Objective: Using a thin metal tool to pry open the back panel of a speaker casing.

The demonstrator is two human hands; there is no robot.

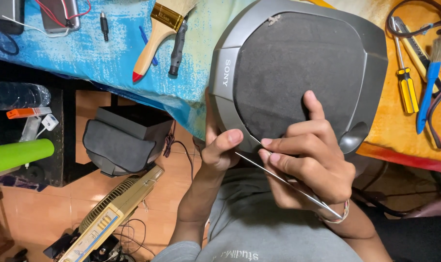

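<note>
1. Clearly bulky and stiff, the speaker [298, 73] lies tilted over the table [109, 63] edge.
2. Left hand [220, 148] grips its rim, best hold.
3. Right hand [308, 160] pinches a thin rod [288, 182] at the soft grille.

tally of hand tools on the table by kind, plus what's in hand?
Paintbrushes: 2 – wooden-handled brush, blue-handled brush
Screwdrivers: 2 – yellow-handled screwdriver, dark-handled driver
Thin metal rod: 1 – rod, in the right hand, tip at the edge of the grey speaker; left hand steadies the speaker
Total: 5
</note>
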